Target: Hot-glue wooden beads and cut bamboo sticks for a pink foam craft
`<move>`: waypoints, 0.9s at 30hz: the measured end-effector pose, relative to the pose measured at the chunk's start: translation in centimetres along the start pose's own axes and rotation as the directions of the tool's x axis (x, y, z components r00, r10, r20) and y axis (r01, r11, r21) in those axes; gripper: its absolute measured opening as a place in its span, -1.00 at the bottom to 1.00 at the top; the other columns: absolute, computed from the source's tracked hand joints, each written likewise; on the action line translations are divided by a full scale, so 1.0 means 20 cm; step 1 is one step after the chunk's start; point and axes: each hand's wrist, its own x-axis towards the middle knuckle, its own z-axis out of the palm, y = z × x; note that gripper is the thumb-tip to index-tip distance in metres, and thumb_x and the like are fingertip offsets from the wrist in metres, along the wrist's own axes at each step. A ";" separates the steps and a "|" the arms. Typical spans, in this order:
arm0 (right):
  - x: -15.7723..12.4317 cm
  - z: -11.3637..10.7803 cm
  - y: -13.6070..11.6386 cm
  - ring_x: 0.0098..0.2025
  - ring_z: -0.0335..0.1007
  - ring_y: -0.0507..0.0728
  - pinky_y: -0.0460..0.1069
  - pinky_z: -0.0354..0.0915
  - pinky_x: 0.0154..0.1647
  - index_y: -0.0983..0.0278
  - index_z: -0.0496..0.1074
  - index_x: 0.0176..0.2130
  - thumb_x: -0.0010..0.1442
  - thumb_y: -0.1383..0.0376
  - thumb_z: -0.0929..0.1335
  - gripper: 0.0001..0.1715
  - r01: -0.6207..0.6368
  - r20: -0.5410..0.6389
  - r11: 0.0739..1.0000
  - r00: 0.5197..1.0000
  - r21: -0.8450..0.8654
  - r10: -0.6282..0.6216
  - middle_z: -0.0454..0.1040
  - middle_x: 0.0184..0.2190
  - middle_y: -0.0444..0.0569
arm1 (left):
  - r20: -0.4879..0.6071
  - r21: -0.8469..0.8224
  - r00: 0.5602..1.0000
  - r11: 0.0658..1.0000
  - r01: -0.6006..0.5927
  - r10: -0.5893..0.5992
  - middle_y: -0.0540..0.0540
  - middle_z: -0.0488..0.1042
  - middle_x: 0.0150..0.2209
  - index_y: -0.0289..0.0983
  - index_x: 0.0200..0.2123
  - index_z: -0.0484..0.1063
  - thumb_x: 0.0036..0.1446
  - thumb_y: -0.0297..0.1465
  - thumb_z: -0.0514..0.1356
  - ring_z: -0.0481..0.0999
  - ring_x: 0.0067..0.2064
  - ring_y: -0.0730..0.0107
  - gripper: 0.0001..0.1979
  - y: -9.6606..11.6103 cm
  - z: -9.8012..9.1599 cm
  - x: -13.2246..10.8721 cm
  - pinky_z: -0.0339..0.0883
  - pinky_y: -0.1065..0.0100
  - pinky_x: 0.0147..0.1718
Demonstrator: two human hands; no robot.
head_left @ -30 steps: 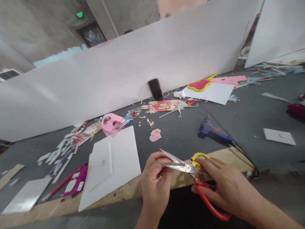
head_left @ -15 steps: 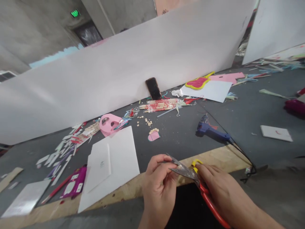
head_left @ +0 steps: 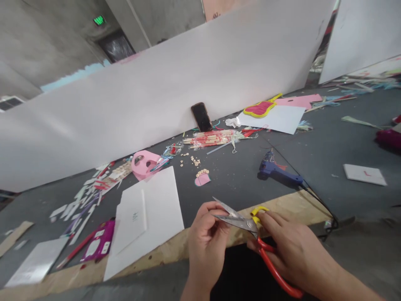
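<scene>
My right hand (head_left: 291,242) grips a pair of scissors (head_left: 239,221) with red handles, their blades parted and pointing left. A curled yellow piece (head_left: 258,211) shows by my right thumb and fingers; I cannot tell if it belongs to the scissors. My left hand (head_left: 206,242) is closed in a pinch right at the blades. Whatever lies between its fingertips is hidden. Beyond the hands, a small pink rounded piece (head_left: 202,180) with tiny pale beads along its top edge lies on the dark table, loose beads (head_left: 195,161) behind it.
A blue glue gun (head_left: 280,173) with a black cord lies to the right. White sheets (head_left: 159,209) and a purple packet (head_left: 100,240) are at left. A phone (head_left: 202,117) leans on the white partition (head_left: 156,92), behind bagged sticks (head_left: 213,139). A yellow-edged red shape (head_left: 260,109) lies farther right.
The scissor blades have opened wider, and their tips have shifted left over my left fingers. My left hand has turned slightly. The things on the table stay in place.
</scene>
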 end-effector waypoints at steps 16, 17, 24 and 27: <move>0.02 -0.02 0.03 -0.39 0.51 0.18 0.00 0.35 -0.44 0.27 0.37 -0.27 0.13 -0.03 0.32 -0.58 0.038 0.033 0.999 0.999 0.019 -0.039 0.54 -0.39 0.02 | 0.027 0.014 0.999 0.999 0.045 -0.045 -0.13 0.40 -0.22 -0.27 -0.40 0.46 0.17 -0.41 0.15 0.44 -0.18 0.31 -0.87 0.00 -0.01 0.01 0.32 0.36 -0.25; 0.02 -0.03 0.03 -0.41 0.50 0.17 -0.01 0.33 -0.45 0.26 0.36 -0.30 0.14 -0.02 0.32 -0.61 0.036 0.045 0.999 0.998 0.023 -0.037 0.53 -0.42 0.00 | 0.026 0.033 0.998 0.998 0.049 -0.050 -0.12 0.39 -0.22 -0.27 -0.41 0.46 0.17 -0.41 0.14 0.44 -0.20 0.33 -0.86 0.00 -0.01 0.01 0.32 0.37 -0.27; 0.00 -0.01 0.04 -0.51 0.46 0.14 -0.04 0.25 -0.55 0.23 0.32 -0.40 0.14 -0.03 0.31 -0.61 -0.026 0.088 0.999 0.996 0.033 0.023 0.48 -0.53 -0.06 | 0.007 0.108 0.995 0.989 0.099 -0.101 -0.14 0.36 -0.17 -0.27 -0.39 0.47 0.15 -0.38 0.16 0.44 -0.23 0.34 -0.87 -0.01 0.01 0.01 0.34 0.39 -0.31; 0.00 -0.01 0.04 -0.43 0.50 0.17 -0.02 0.31 -0.47 0.26 0.36 -0.27 0.12 -0.03 0.34 -0.59 -0.006 0.068 1.000 0.998 0.011 0.006 0.52 -0.43 -0.01 | -0.019 0.103 0.996 0.991 0.091 -0.089 -0.14 0.37 -0.19 -0.28 -0.41 0.48 0.14 -0.36 0.17 0.44 -0.25 0.34 -0.85 -0.02 0.01 0.01 0.35 0.36 -0.28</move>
